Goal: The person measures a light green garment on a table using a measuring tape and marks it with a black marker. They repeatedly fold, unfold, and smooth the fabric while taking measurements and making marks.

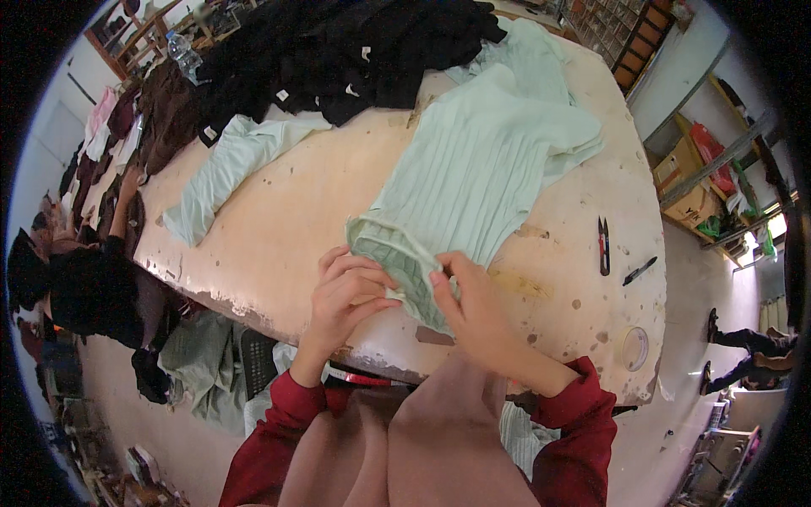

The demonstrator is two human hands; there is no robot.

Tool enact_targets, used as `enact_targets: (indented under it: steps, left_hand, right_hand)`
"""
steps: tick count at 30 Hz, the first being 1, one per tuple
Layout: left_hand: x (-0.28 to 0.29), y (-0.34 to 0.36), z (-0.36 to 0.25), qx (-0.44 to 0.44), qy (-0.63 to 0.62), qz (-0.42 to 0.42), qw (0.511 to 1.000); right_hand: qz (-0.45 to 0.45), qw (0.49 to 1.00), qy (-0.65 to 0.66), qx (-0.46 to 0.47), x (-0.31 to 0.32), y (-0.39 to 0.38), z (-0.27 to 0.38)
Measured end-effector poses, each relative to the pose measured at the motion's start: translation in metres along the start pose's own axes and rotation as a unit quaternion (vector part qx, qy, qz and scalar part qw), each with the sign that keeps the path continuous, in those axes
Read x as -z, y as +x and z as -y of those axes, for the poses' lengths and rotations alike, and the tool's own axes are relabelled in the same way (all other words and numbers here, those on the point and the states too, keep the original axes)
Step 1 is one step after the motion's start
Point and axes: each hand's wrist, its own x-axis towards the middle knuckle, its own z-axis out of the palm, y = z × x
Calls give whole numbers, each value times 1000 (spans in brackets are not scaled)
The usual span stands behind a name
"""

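A pale mint-green pleated garment lies stretched across the table, its near end lifted and opened at the hem. My left hand has its fingers closed on the left side of that hem, pinching the edge near a small whitish tag or flap. On the other side, my right hand grips the hem between thumb and fingers. Between my hands the inside of the garment shows, ribbed and darker green. The far end of the garment rests beside another mint-green piece.
A black garment pile covers the far side of the wooden table. A mint-green sleeve-like piece lies left. Thread snips, a pen and a tape roll lie right. A co-worker is at the left edge.
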Motion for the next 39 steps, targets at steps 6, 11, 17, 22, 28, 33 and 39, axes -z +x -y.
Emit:
enact_targets:
  steps: [6, 11, 17, 22, 28, 33, 39]
  left_hand:
    - [-8, 25, 1, -8, -53, -13, 998]
    - [-13, 36, -5, 11, -127, -15, 992]
    - [-13, 41, 14, 40, -200, -54, 978]
    - [10, 53, 3, 43, -87, -80, 992]
    - [11, 42, 1, 99, -189, -83, 973]
    - [11, 38, -3, 91, -173, -97, 976]
    - [13, 36, -8, 132, -171, -90, 972]
  right_hand:
    - [-23, 995, 34, 89, 7, 10, 15]
    - [-29, 989, 142, 40, 8, 6, 14]
    - [-30, 990, -33, 131, 21, 5, 11]
    - [-25, 978, -78, 191, 45, 13, 8]
    - [-57, 983, -7, 176, 64, 22, 8]
    - [-31, 989, 29, 144, 69, 24, 3]
    - [17, 997, 57, 41, 70, 23, 1]
